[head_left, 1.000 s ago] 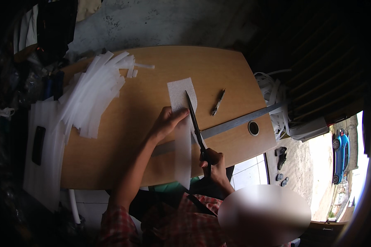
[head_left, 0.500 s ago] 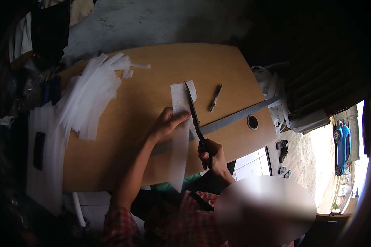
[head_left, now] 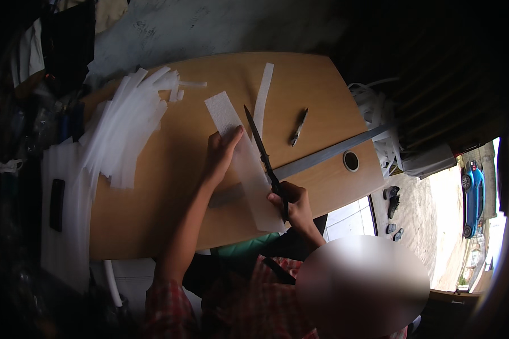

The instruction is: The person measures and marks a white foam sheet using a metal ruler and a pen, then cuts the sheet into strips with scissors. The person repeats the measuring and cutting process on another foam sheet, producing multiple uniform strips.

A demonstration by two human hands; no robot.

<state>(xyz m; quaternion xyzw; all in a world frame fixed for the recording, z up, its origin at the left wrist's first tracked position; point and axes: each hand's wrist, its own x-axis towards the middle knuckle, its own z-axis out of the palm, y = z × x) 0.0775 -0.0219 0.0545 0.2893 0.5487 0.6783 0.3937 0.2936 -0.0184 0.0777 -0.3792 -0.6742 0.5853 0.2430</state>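
My left hand [head_left: 223,153] grips a wide strip of white foam sheet [head_left: 244,166], thumb on top. The strip slants over the table, its far end up to the left and its near end by the table's front edge. In my right hand [head_left: 294,204] are black scissors [head_left: 263,153], pointing away from me along the strip's right edge. Their blades look closed together. Just beyond the scissors lies a narrow white foam strip [head_left: 264,90] on the wooden table [head_left: 175,214]. A long metal ruler [head_left: 328,153] lies partly under the held strip.
A pile of white foam strips [head_left: 127,130] covers the table's left side, with a black phone [head_left: 56,204] on foam sheets there. A pen [head_left: 300,127] lies right of the narrow strip. A round hole [head_left: 350,161] sits near the right edge, beside tangled white offcuts [head_left: 379,130].
The narrow strip has come away from the wide one and now lies on the table. My left hand has tilted the wide strip leftward. The scissors have shifted slightly left.
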